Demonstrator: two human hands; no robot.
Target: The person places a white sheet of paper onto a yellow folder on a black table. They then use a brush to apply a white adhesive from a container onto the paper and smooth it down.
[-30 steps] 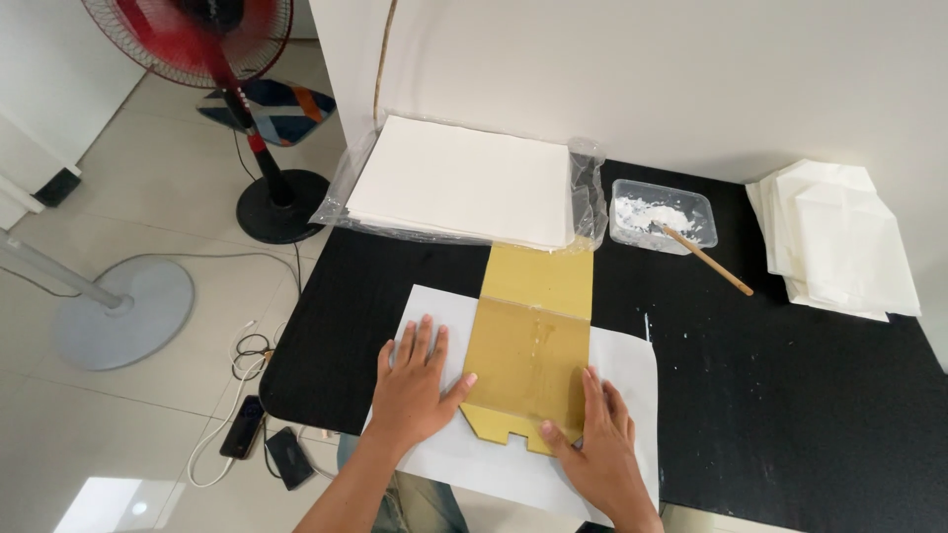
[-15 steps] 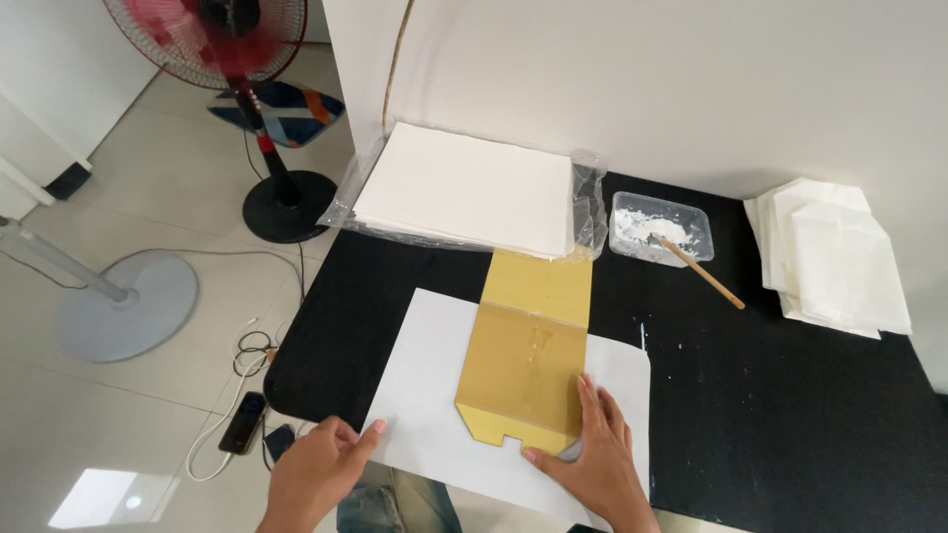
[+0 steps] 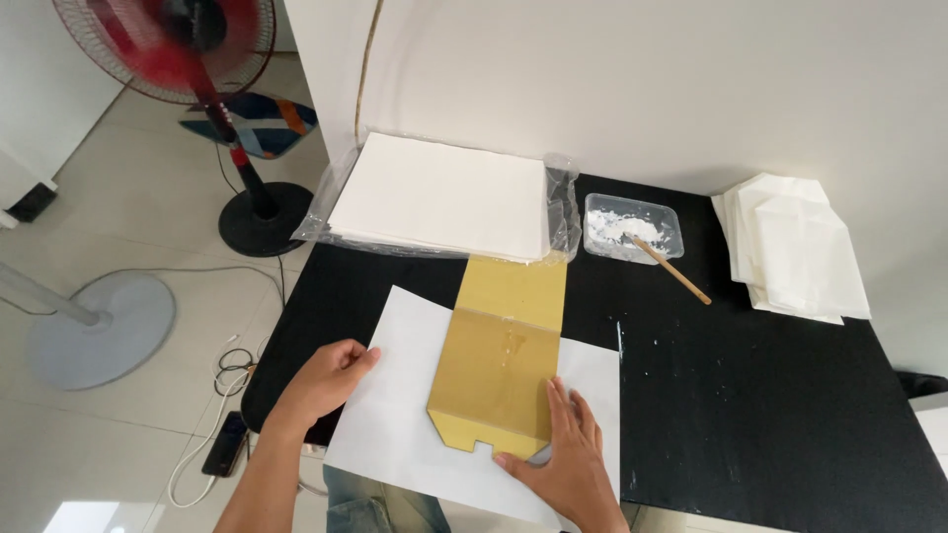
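A gold card template (image 3: 499,360) lies on a white sheet of paper (image 3: 405,424) on the black table (image 3: 750,395). My right hand (image 3: 563,459) rests flat on the template's lower right corner and on the sheet, fingers apart. At the sheet's left edge sits my left hand (image 3: 321,380), with its fingertips touching the paper's border. Neither hand grips anything.
A stack of white paper in clear plastic (image 3: 439,197) lies at the back. Beside it stands a clear tub of white paste (image 3: 632,227) with a wooden stick (image 3: 671,269). Folded white paper pieces (image 3: 795,247) are piled at the right. A red fan (image 3: 188,49) stands on the floor.
My left hand left the sheet's middle, dropped off the table's front edge, and now sits at the sheet's left edge. The right hand has stayed on the template's lower right.
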